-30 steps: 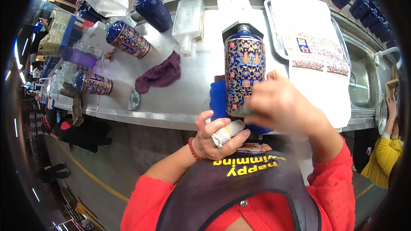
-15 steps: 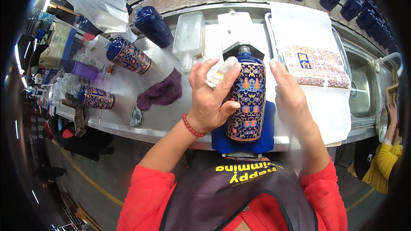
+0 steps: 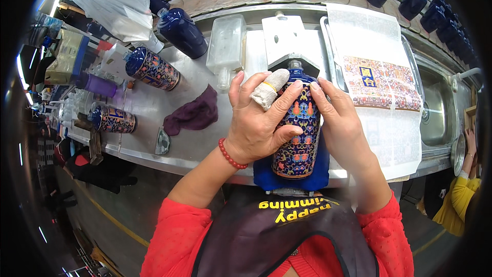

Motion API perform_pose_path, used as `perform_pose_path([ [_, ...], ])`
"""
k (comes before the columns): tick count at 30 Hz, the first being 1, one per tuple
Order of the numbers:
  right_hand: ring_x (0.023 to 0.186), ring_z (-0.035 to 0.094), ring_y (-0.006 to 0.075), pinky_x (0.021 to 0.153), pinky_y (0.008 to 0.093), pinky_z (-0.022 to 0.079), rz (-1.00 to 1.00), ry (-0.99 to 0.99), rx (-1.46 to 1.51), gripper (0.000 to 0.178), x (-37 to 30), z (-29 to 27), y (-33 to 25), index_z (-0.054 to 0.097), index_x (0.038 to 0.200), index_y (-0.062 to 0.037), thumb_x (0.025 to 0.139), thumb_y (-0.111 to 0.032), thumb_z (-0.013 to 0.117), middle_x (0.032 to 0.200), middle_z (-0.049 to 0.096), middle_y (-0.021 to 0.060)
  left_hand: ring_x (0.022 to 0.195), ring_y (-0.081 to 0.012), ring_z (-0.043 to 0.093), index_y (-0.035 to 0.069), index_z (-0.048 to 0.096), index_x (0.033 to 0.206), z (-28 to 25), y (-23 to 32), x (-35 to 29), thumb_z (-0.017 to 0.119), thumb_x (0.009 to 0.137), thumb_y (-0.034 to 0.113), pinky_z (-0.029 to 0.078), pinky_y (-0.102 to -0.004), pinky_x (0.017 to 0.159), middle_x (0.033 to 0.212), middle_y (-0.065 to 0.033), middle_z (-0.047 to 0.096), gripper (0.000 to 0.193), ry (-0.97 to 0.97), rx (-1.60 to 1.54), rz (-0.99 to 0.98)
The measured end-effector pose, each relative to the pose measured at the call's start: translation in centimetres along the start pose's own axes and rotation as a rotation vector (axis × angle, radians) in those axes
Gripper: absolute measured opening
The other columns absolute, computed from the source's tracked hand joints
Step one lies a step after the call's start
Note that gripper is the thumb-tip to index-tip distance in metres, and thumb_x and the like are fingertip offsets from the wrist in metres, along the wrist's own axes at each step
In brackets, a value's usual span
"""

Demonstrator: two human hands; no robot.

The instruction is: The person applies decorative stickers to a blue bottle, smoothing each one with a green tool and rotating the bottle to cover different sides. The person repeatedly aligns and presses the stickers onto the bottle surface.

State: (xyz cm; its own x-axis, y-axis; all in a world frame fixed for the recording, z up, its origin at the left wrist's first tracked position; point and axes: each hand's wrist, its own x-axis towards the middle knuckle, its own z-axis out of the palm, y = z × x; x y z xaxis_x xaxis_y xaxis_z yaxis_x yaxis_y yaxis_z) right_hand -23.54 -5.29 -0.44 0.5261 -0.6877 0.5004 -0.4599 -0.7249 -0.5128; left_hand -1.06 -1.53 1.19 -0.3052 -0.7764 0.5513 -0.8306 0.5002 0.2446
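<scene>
A dark blue bottle [image 3: 297, 146] with a colourful floral covering lies with its clear neck pointing away from me, on a blue cloth pad [image 3: 320, 172] at the counter's front edge. Against its left side, my left hand [image 3: 251, 128] has its thumb and index finger laid on the pattern. A whitish finger cover [image 3: 269, 90], tied with a yellow band, wraps one of that hand's fingers. My right hand [image 3: 346, 125] presses its fingertips on the bottle's right shoulder; its palm runs along the side. The neck sits at an angled metal rest [image 3: 310, 64].
Printed floral sheets [image 3: 379, 84] lie on a tray at right, beside a sink [image 3: 441, 105]. At left are a purple cloth [image 3: 195, 110], two patterned bottles [image 3: 154, 69] [image 3: 115, 118], a plain blue bottle [image 3: 183, 33] and a clear container [image 3: 226, 43]. Another person's yellow sleeve [image 3: 456, 202] shows far right.
My right hand has come in from the right and now touches the bottle's shoulder. My left hand stays on the bottle, its fingers slightly shifted.
</scene>
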Motion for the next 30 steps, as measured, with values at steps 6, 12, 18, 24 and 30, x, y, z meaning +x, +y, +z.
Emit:
perform_pose_path([
  [6,0.123,0.055,0.0447,0.106,0.0486,0.047,0.000,0.003,0.004,0.073,0.3,-0.2,-0.3,0.056,0.146,-0.0068,0.076,0.015,0.057,0.143,0.053,0.0250,0.131,-0.0321,0.043,0.013,0.063,0.140,-0.2,0.1,0.2,0.044,0.100,0.066,0.017,-0.0597,0.115,0.133,-0.0116,0.064,0.070,0.002,0.036,0.028],
  [12,0.122,0.055,0.0452,0.105,0.0491,0.047,-0.017,0.017,-0.018,0.070,0.2,0.1,0.0,0.057,0.144,-0.0051,0.077,0.014,0.058,0.141,0.054,0.0259,0.131,-0.0330,0.044,0.009,0.060,0.143,-0.4,0.0,0.2,0.043,0.099,0.068,0.017,-0.0608,0.115,0.133,-0.0122,0.064,0.075,-0.039,0.054,0.046],
  [18,0.121,0.056,0.0456,0.105,0.0490,0.047,-0.033,0.015,-0.023,0.068,0.0,-0.1,0.3,0.057,0.143,-0.0032,0.077,0.013,0.058,0.140,0.054,0.0264,0.141,-0.0414,0.040,0.002,0.045,0.153,-0.7,1.3,-0.9,0.042,0.094,0.076,0.013,-0.0641,0.117,0.137,-0.0130,0.063,0.095,-0.041,-0.025,0.010],
  [24,0.122,0.056,0.0456,0.106,0.0488,0.047,-0.053,0.044,-0.016,0.068,0.5,0.1,0.1,0.057,0.142,-0.0027,0.076,0.014,0.056,0.139,0.055,0.0267,0.147,-0.0452,0.031,0.002,0.038,0.157,-0.6,2.1,-1.4,0.040,0.092,0.079,0.010,-0.0680,0.116,0.142,-0.0180,0.059,0.101,-0.132,-0.019,-0.020],
  [30,0.114,0.063,0.0430,0.099,0.0467,0.052,-0.137,0.128,0.006,0.066,0.3,-1.2,1.1,0.055,0.141,0.0002,0.077,0.016,0.057,0.128,0.063,0.0252,0.147,-0.0438,0.034,0.007,0.044,0.155,-1.3,5.5,-3.7,0.034,0.097,0.076,0.012,-0.0678,0.116,0.149,-0.0189,0.054,0.090,-0.141,0.018,-0.030],
])
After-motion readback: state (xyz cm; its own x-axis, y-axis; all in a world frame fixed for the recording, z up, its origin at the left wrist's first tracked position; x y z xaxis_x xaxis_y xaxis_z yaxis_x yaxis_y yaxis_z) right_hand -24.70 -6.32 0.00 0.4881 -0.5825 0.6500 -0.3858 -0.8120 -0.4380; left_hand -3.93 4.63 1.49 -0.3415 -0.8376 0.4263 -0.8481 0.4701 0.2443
